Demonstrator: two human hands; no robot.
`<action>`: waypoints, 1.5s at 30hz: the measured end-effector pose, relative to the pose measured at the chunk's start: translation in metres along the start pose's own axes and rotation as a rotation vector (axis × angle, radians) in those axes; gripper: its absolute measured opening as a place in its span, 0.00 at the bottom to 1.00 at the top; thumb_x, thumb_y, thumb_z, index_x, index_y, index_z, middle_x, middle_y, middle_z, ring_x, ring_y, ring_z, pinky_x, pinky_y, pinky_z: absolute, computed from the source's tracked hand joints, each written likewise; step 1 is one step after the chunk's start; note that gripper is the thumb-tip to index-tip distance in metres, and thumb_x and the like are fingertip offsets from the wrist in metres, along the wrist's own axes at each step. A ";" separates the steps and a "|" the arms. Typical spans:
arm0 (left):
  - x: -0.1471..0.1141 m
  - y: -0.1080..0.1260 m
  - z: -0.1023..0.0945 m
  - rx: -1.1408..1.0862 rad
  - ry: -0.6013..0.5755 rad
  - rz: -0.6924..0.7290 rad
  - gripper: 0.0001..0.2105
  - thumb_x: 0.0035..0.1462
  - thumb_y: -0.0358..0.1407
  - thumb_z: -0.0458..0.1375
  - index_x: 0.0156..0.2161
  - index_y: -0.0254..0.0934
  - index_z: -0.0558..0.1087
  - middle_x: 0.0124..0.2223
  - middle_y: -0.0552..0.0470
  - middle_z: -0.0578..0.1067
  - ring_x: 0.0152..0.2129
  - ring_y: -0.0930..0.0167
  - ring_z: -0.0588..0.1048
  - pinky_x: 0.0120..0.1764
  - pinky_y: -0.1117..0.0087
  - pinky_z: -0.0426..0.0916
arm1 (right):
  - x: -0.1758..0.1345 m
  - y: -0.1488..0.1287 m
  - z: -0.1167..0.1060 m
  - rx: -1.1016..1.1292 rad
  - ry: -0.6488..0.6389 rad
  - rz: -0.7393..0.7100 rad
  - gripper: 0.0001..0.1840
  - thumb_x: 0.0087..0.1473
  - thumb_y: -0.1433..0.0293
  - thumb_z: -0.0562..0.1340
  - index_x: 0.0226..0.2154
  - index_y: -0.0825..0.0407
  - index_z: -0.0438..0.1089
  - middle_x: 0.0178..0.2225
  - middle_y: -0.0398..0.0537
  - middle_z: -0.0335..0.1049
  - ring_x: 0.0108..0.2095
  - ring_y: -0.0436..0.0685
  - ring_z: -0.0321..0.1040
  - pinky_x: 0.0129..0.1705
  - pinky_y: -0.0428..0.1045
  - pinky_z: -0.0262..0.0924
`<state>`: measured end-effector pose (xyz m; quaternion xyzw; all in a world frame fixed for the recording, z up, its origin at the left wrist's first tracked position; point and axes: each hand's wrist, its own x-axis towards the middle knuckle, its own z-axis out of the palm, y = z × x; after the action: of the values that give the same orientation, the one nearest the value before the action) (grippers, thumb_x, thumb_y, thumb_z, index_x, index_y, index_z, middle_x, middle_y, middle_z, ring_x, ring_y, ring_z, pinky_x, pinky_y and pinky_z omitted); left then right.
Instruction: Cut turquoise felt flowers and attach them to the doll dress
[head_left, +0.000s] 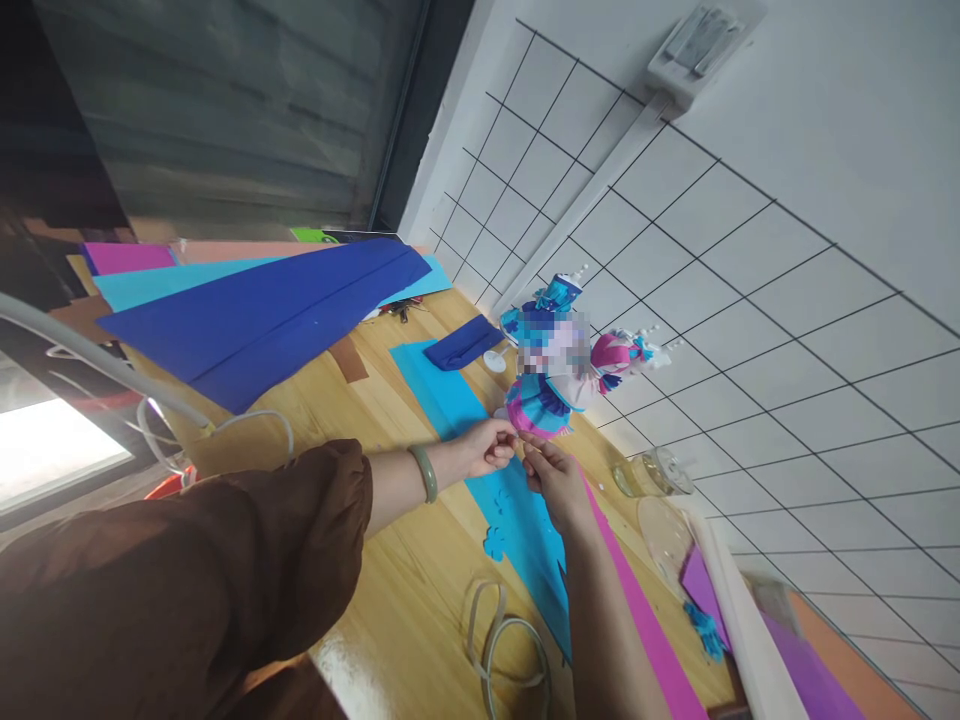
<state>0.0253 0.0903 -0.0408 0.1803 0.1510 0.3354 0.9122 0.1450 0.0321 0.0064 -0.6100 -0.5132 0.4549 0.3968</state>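
My left hand (489, 448), below a green bangle (423, 473), has its fingers curled in a pinch. Facing it, my right hand (553, 482) also pinches, with its fingertips close to those of the left. Whatever lies between them is too small to make out. Just beyond the fingers stands a decorated figure in blue, pink and white (541, 404), partly blurred. Both hands are over a long light-blue sheet (531, 520). Small blue flower-shaped cutouts (494, 543) lie on and beside that sheet.
A large dark-blue sheet (277, 320) covers the table's far left, near a folded dark-blue piece (463, 343). A pink strip (637, 610) runs along the right. A glass jar (652, 472) stands by the tiled wall. A looped pale cable (491, 640) lies in front.
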 end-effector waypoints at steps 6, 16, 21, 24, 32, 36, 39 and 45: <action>0.000 -0.001 0.000 0.014 -0.012 0.024 0.04 0.47 0.27 0.50 0.24 0.32 0.63 0.17 0.58 0.61 0.08 0.84 0.52 0.10 0.81 0.40 | -0.001 -0.002 0.001 0.031 -0.001 0.010 0.23 0.43 0.59 0.63 0.41 0.55 0.66 0.17 0.35 0.51 0.16 0.44 0.44 0.17 0.42 0.38; 0.003 -0.002 -0.002 0.051 -0.038 0.034 0.04 0.49 0.27 0.50 0.26 0.30 0.66 0.18 0.58 0.61 0.08 0.85 0.53 0.10 0.81 0.40 | 0.002 -0.001 0.001 0.070 0.018 0.013 0.21 0.42 0.60 0.64 0.38 0.55 0.69 0.17 0.36 0.52 0.15 0.43 0.44 0.16 0.42 0.37; 0.003 -0.004 -0.002 0.061 -0.035 0.054 0.03 0.49 0.27 0.51 0.27 0.31 0.65 0.19 0.59 0.62 0.08 0.85 0.54 0.10 0.81 0.40 | 0.002 -0.005 -0.002 0.224 0.002 0.091 0.16 0.40 0.61 0.65 0.29 0.56 0.69 0.17 0.36 0.52 0.14 0.41 0.40 0.15 0.43 0.34; 0.004 -0.005 -0.002 0.064 -0.033 0.052 0.04 0.48 0.27 0.52 0.24 0.31 0.64 0.18 0.59 0.62 0.08 0.85 0.54 0.10 0.80 0.40 | 0.003 -0.005 -0.003 0.260 0.005 0.125 0.15 0.39 0.61 0.65 0.27 0.55 0.68 0.16 0.35 0.51 0.13 0.41 0.39 0.15 0.43 0.36; 0.003 -0.004 0.000 0.040 -0.014 0.069 0.04 0.47 0.27 0.53 0.24 0.32 0.62 0.19 0.58 0.63 0.08 0.85 0.54 0.10 0.81 0.40 | 0.005 0.002 -0.004 0.189 0.088 0.122 0.15 0.38 0.61 0.66 0.19 0.55 0.63 0.14 0.35 0.51 0.12 0.41 0.39 0.15 0.44 0.31; 0.001 -0.002 0.001 0.031 0.003 0.057 0.04 0.47 0.27 0.52 0.23 0.32 0.62 0.19 0.57 0.64 0.08 0.85 0.54 0.10 0.81 0.40 | -0.002 0.005 -0.008 0.161 0.110 0.134 0.15 0.38 0.61 0.66 0.22 0.55 0.65 0.15 0.35 0.51 0.13 0.41 0.40 0.15 0.44 0.31; 0.000 -0.002 0.001 0.030 0.007 0.039 0.05 0.47 0.27 0.51 0.22 0.32 0.62 0.19 0.57 0.63 0.08 0.84 0.54 0.10 0.80 0.41 | -0.009 0.007 -0.011 0.141 0.130 0.132 0.17 0.37 0.60 0.66 0.28 0.55 0.67 0.15 0.35 0.51 0.13 0.42 0.40 0.16 0.43 0.32; -0.001 -0.002 0.002 0.047 0.020 0.020 0.05 0.48 0.27 0.51 0.23 0.31 0.63 0.20 0.56 0.64 0.09 0.84 0.54 0.10 0.81 0.41 | -0.018 0.004 -0.005 0.060 0.116 -0.002 0.21 0.41 0.59 0.63 0.36 0.55 0.69 0.16 0.35 0.50 0.15 0.44 0.43 0.17 0.44 0.36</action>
<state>0.0269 0.0880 -0.0396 0.1999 0.1659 0.3428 0.9028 0.1495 0.0136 0.0064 -0.6226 -0.4761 0.4336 0.4446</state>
